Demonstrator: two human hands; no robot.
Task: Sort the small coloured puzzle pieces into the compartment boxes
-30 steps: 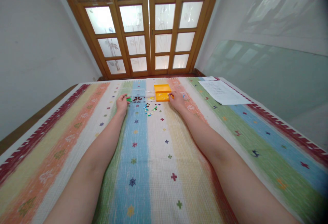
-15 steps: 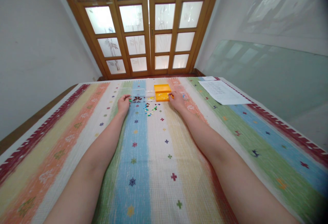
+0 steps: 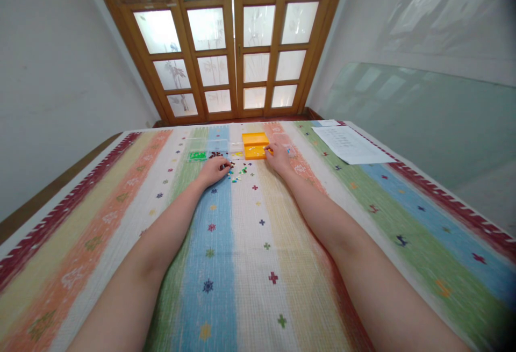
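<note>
1. Left of the frame's centre: green bits (image 3: 198, 155) in a clear box, apparently grouped by colour and walled in against scattering.
2. Just right of those: brown bits (image 3: 216, 153) in a clear box, set close by, presumably for a short reach.
3. Directly below the brown ones: left hand (image 3: 215, 170), thumb and fingertips drawn close together at the edge of the loose bits, a posture suited to picking at tiny pieces. Cannot tell whether gripping one.
4. At mid-frame, on the bench (image 3: 248, 217): loose bits (image 3: 244, 170) of mixed colours, spread thin before the boxes, probably for easy telling apart.
5. Just above the loose ones: yellow bits (image 3: 238, 153), boxed separately.
6. Slightly right: orange box (image 3: 255, 138), lid tipped back, pale specks in the near half, open towards the hands.
7. At the orange box's right edge: right hand (image 3: 278, 159), fingers bent and seemingly touching, perhaps to steady; cannot tell whether gripping.
8. Beyond that hand: blue bits (image 3: 288, 150), partly hidden.
9. Upper right: paper (image 3: 349, 145), well apart, likely out of the way.
</note>
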